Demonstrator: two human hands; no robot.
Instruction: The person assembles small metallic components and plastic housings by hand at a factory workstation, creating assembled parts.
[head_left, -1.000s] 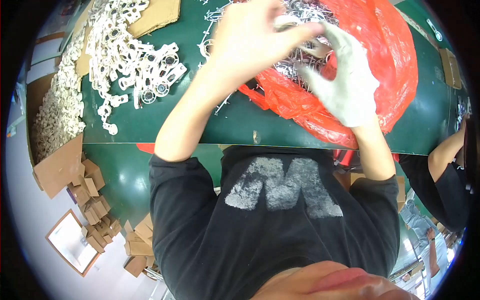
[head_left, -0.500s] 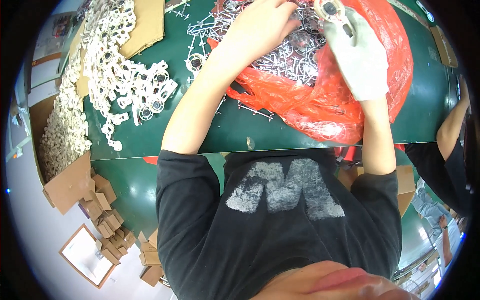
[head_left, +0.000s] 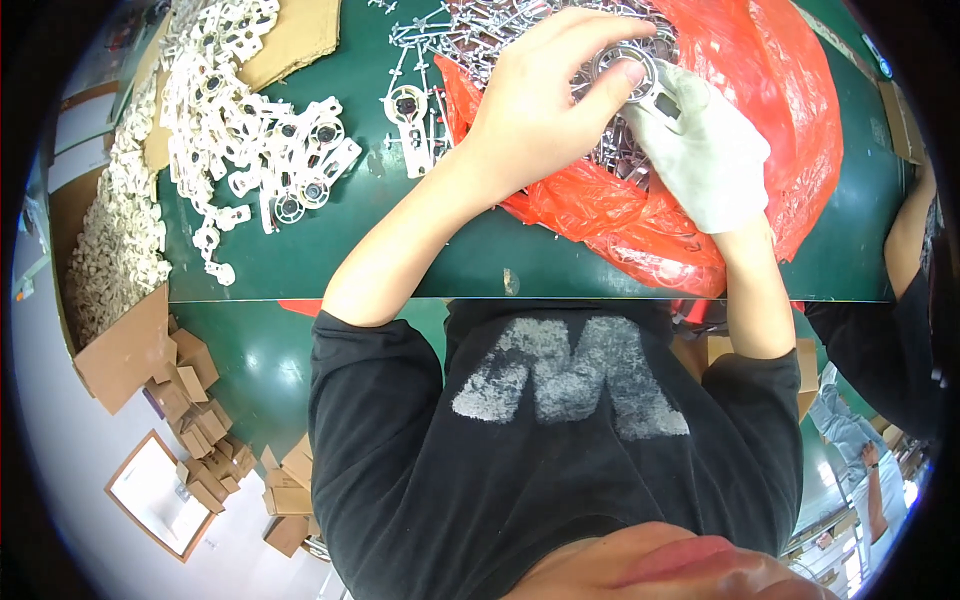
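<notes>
A white plastic part with a round ring end [head_left: 641, 88] is between my two hands over the open red plastic bag [head_left: 620, 222]. My right hand [head_left: 705, 155], in a pale glove, is closed on the part's body. My bare left hand [head_left: 545, 110] has its thumb on the ring and its fingers curved around the far side, gripping it from the left. Beneath my hands, the bag holds a heap of thin grey metal-looking pieces [head_left: 510, 35]. The part's underside and some fingertips are hidden.
Many white ringed parts [head_left: 290, 150] lie piled on the green table [head_left: 440, 255] at left, near flat cardboard [head_left: 295, 40]. A carton full of small white parts [head_left: 118, 250] stands beyond the left edge. One loose ringed part [head_left: 408, 125] lies left of the bag. Another person's arm [head_left: 910, 235] is at far right.
My left hand has moved from the heap toward the right and closed on the ring. My right hand has brought the part down and left to meet it.
</notes>
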